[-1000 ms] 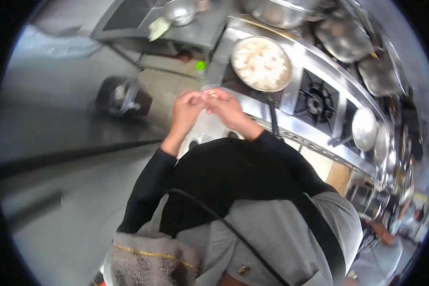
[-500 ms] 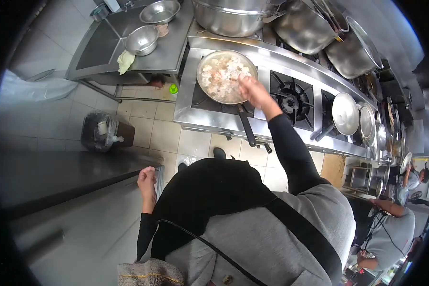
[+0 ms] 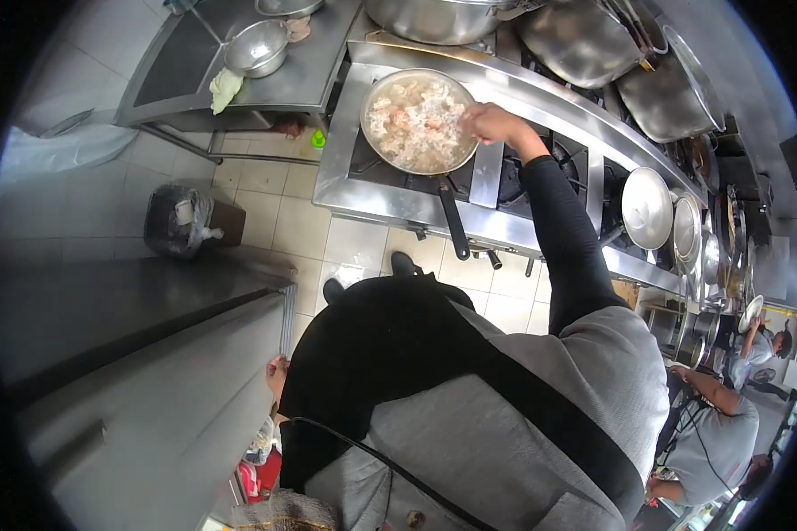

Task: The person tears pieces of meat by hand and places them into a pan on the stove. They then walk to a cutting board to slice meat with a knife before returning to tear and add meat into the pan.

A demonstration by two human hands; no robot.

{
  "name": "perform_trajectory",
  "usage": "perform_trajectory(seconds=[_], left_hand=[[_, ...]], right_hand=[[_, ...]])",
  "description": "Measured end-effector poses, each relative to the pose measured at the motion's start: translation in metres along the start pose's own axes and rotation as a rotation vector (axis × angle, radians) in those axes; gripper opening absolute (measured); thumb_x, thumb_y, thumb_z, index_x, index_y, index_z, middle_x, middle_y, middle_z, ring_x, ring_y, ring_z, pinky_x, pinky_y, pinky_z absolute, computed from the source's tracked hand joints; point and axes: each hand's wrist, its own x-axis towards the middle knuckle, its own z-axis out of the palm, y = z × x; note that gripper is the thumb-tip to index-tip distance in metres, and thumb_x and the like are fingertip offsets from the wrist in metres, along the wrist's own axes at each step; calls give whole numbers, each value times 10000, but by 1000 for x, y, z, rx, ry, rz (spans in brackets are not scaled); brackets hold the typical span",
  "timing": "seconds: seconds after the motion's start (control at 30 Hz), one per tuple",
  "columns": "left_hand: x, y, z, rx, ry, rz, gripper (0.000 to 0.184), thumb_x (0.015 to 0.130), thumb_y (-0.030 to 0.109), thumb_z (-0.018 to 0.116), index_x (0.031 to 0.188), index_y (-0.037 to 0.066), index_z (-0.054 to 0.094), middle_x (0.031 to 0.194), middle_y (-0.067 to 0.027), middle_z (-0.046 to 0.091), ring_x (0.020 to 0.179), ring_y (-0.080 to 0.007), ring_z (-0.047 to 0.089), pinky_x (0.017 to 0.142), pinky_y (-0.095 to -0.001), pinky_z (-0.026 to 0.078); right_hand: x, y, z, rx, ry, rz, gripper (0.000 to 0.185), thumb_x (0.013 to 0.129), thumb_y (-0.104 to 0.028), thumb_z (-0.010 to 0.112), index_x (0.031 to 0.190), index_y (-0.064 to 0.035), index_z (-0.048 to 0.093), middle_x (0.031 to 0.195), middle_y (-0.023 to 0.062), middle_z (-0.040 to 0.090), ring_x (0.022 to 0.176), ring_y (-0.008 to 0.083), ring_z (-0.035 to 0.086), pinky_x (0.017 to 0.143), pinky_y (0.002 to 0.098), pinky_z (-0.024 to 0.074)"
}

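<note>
A frying pan (image 3: 440, 168) sits on the left burner, holding pale, lumpy food pieces (image 3: 416, 119) in liquid with some pinkish bits. Its black handle (image 3: 453, 226) points towards me. My right hand (image 3: 496, 124) is just off the pan's right rim, with its fingers closed together; anything between them is hidden. Down at my left side, my left hand (image 3: 277, 376) is curled at the edge of a grey metal door (image 3: 177, 389), partly hidden by my apron. Behind that edge, red packaging (image 3: 259, 473) and a plastic bag (image 3: 259, 442) show through a gap.
Large metal pots (image 3: 443, 19) line the back of the stove. Another pan (image 3: 646, 208) rests on burners to the right. A steel bowl (image 3: 257, 49) and greenish cloth (image 3: 226, 90) are on the left counter. A bin (image 3: 177, 221) stands below. Another person (image 3: 713, 442) is at far right.
My right hand has moved from over the pan to beside its right rim. My left hand has dropped back to the door edge, where a gap with packages now shows. The view has shifted slightly.
</note>
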Motion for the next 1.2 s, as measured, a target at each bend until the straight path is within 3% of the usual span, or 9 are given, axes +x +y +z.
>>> perform_trajectory(seconds=[0.03, 0.1, 0.3, 0.33, 0.37, 0.47, 0.63, 0.97, 1.2], left_hand=[[3, -13, -8, -53, -49, -1, 65, 948, 137, 593, 918, 80, 583, 702, 20, 545, 601, -76, 512, 524, -216, 393], [-2, -10, -4, -51, -48, 5, 79, 951, 147, 594, 913, 79, 580, 704, 21, 546, 604, -74, 508, 533, -217, 398], [2, 75, 49, 166, 59, -7, 111, 957, 205, 587, 941, 96, 584, 751, 27, 569, 656, -65, 524, 577, -202, 404], [2, 90, 64, 144, 104, -7, 113, 955, 213, 586, 967, 101, 594, 768, 28, 580, 671, -62, 529, 584, -200, 402], [1, 106, 77, 132, 83, 12, 112, 942, 200, 593, 976, 95, 614, 781, 23, 586, 683, -66, 533, 588, -211, 401], [18, 138, 104, 122, -74, 130, 146, 916, 168, 599, 1033, 96, 648, 817, 26, 598, 696, -71, 535, 600, -217, 402], [75, 215, 178, -49, -249, 160, 161, 918, 164, 625, 1029, 47, 628, 757, 13, 587, 648, -66, 534, 541, -205, 377], [251, 343, 303, -517, -158, 24, 216, 907, 300, 654, 937, 95, 592, 683, 47, 519, 587, -59, 507, 492, -199, 405], [334, 426, 302, -482, -173, 183, 340, 876, 416, 675, 969, 95, 619, 669, 47, 522, 546, -62, 502, 507, -188, 425]], right_hand=[[11, 13, 6, -115, -31, 4, 193, 863, -222, 601, 809, -43, 651, 667, 66, 605, 550, 177, 582, 483, 313, 464], [64, 69, 9, -598, -121, -509, 97, 795, -138, 638, 825, -52, 672, 741, 63, 655, 656, 225, 630, 551, 352, 491], [71, 55, -4, -1203, 19, -389, 250, 820, -159, 553, 884, 16, 720, 993, 248, 667, 922, 381, 666, 808, 412, 538], [81, 67, -11, -1146, 155, -431, 267, 827, -164, 543, 901, 37, 702, 966, 246, 674, 903, 382, 668, 803, 417, 536], [37, 26, 4, -353, 485, -198, 300, 833, -192, 536, 926, 53, 682, 953, 243, 679, 888, 387, 668, 774, 413, 528], [-27, -40, 24, 54, 483, -163, 292, 873, -235, 605, 917, 47, 670, 823, 62, 674, 763, 125, 589, 712, 279, 464], [-64, -65, 88, 995, 294, -288, 99, 968, -113, 539, 968, -28, 590, 799, 48, 635, 658, 90, 594, 624, 206, 494], [-122, -124, 193, 1245, 204, -125, 50, 947, -116, 582, 960, -69, 571, 773, 28, 601, 660, 111, 578, 578, 218, 476], [-82, -108, 159, 1337, 501, -77, 37, 940, -108, 587, 942, -77, 567, 727, 24, 575, 625, 107, 540, 565, 234, 442]])
